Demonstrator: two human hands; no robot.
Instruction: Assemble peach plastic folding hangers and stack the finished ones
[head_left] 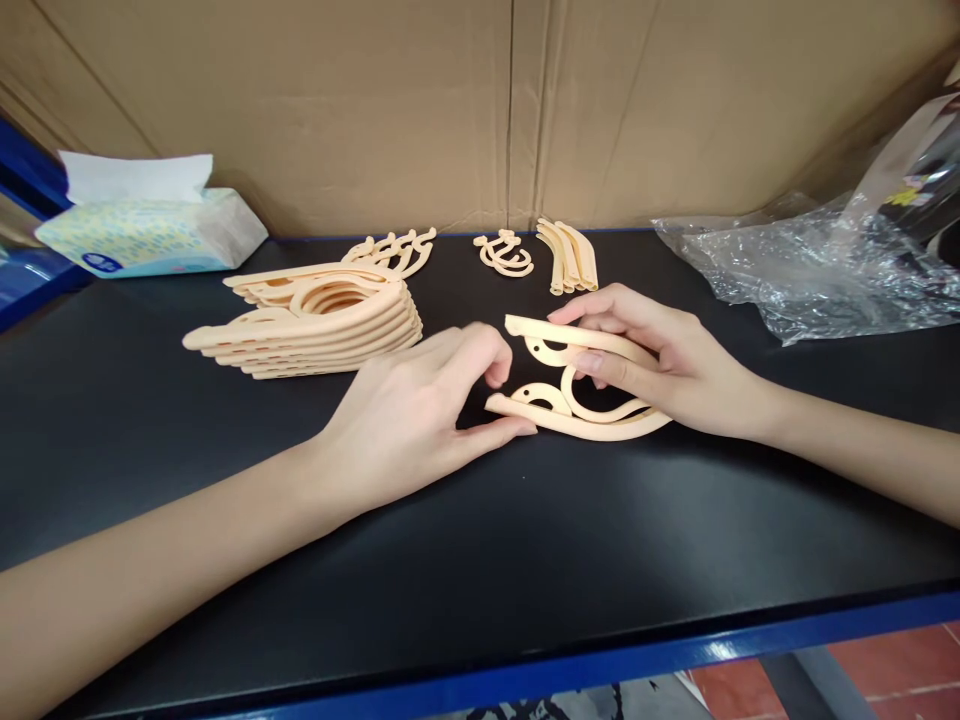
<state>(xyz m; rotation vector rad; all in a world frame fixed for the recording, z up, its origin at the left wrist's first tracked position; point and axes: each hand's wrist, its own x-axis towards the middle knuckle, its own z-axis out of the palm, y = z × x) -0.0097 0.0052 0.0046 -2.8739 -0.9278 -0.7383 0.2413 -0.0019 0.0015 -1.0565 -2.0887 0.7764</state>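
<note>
A cream plastic folding clothes hanger (pixel 600 430), its two arms folded side by side, is between my hands over the black table. My right hand (pixel 660 360) is closed around its far arm and middle, with the thumb on top. My left hand (pixel 420 400) has its thumb against the near arm close to the tip. Its other fingers curl round the end, partly hidden from view. To the left lies a stack of similar folded hangers (pixel 322 325).
Behind the stack lie several cream hooks (pixel 397 250). Smaller hook pieces (pixel 504 254) and curved arm pieces (pixel 574 258) sit at the back. A tissue pack (pixel 154 235) stands at left, a clear plastic bag (pixel 802 270) at right. Cardboard (pixel 375 110) lines the rear edge.
</note>
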